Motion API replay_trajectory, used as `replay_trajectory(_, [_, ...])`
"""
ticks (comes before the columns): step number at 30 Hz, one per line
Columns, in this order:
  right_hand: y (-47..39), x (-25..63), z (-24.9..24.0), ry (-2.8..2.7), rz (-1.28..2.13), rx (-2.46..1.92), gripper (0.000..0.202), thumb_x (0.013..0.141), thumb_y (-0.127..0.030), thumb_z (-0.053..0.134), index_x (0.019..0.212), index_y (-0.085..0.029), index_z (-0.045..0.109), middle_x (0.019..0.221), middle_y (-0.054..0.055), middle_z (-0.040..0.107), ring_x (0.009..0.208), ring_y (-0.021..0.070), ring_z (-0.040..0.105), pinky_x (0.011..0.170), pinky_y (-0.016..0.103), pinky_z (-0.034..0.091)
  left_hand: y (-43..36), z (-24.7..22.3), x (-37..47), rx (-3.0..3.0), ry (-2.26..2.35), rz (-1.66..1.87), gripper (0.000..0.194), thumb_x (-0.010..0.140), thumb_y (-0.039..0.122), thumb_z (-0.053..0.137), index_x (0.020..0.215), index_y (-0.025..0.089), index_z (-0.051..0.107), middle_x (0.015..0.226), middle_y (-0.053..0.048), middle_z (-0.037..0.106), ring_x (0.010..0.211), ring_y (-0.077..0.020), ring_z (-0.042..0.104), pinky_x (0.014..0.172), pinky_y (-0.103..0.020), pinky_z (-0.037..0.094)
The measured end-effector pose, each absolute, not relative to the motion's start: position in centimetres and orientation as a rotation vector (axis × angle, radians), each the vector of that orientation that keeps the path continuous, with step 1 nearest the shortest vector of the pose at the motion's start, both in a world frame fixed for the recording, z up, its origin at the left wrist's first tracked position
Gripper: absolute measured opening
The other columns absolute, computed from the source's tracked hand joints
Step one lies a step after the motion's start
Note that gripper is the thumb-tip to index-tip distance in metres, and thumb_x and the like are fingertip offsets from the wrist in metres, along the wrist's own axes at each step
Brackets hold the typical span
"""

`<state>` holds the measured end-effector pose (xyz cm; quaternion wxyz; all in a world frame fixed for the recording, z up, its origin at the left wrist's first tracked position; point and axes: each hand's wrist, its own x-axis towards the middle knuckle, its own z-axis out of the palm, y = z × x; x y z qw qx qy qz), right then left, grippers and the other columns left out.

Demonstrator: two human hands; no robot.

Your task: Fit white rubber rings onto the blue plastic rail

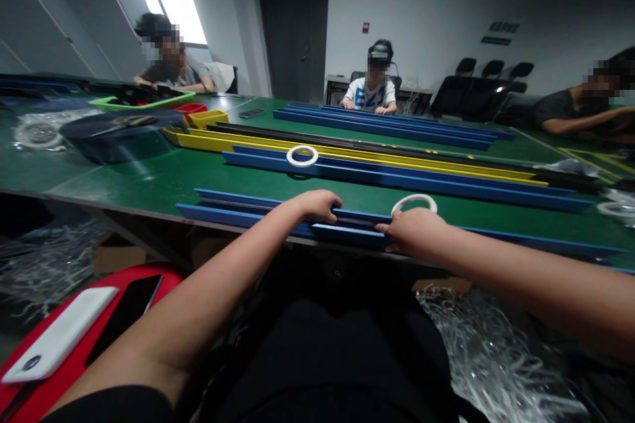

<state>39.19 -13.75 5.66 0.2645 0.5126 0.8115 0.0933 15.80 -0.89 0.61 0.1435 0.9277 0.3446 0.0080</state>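
While the left hand [321, 206] and right hand [414, 230] are curling at the blue rail [347, 234] below them, pinch unclear, even pressure should be keeping it steady.

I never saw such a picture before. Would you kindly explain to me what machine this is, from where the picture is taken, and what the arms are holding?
There is no machine here: these are a person's own bare arms. The single picture comes from a camera worn on that person's head, looking forward and down.

The left hand and right hand have their fingers at the near blue strips; how firmly they grip is unclear. A white ring shows just behind the right hand.

Farther back on the green table lie other blue strips, with a second white ring, yellow strips and a large dark roll.
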Motion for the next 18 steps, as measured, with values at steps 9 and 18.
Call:
replay_trajectory(9, [-13.6,38.3,5.8,2.144,0.23,1.39,0.046,0.085,-0.048,0.059,0.124,-0.023,0.064,0.103,0.02,0.065,0.08,0.029,0.064,0.066,0.039,0.047,-1.1,0.8,15.9,2.665,1.019,0.006,0.039,0.067,0.038,0.061,0.102,0.023,0.071,0.086,-0.002,0.071,0.071,-0.0182,0.059,0.057,-0.026,0.036])
replay_trajectory(18, [-13.3,37.6,6.4,2.103,0.194,1.361,0.047,0.086,-0.043,0.057,0.129,-0.023,0.062,0.101,0.019,0.067,0.08,0.0286,0.066,0.066,0.039,0.05,-1.3,1.2,16.2,2.676,1.029,-0.059,0.042,0.069,0.037,0.062,0.107,0.024,0.069,0.093,-0.002,0.073,0.076,-0.0184,0.062,0.058,-0.025,0.039])
